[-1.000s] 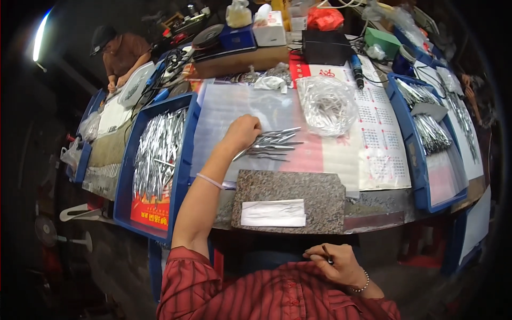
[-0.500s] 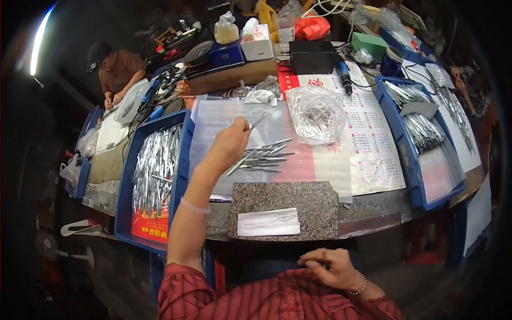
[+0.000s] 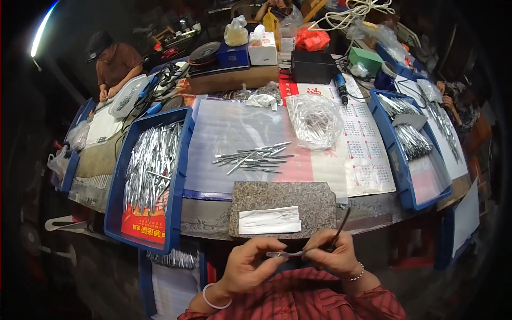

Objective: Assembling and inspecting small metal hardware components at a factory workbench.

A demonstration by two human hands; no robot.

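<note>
In front of my body, just off the table edge, both hands meet at a slim, pale metal piece (image 3: pixel 286 254). My left hand (image 3: pixel 252 269) pinches its left end between thumb and fingers. The fingers of my right hand (image 3: pixel 333 256) close at its other end. A thin dark rod-like tool (image 3: pixel 342 226) also sticks up out of my right hand; its lower part is hidden by the fingers. Beyond the hands, a speckled stone slab (image 3: pixel 285 194) lies at the table's front edge with a folded white cloth or paper (image 3: pixel 270 220) on it. A loose pile of slim metal pieces (image 3: pixel 255 158) rests behind the slab.
Left of the pile stands a blue tray (image 3: pixel 184 154) of similar metal pieces; another blue tray (image 3: pixel 410 184) stands right. A clear bag (image 3: pixel 314 121) of pieces sits on a printed sheet (image 3: pixel 368 154). A blue pen-shaped power tool (image 3: pixel 341 88) lies farther back. A person (image 3: pixel 118 64) works at far left.
My left hand has come back from above the pile to my body with a metal piece. My right hand has risen slightly to meet it, the dark tool now showing. The view has shifted slightly.
</note>
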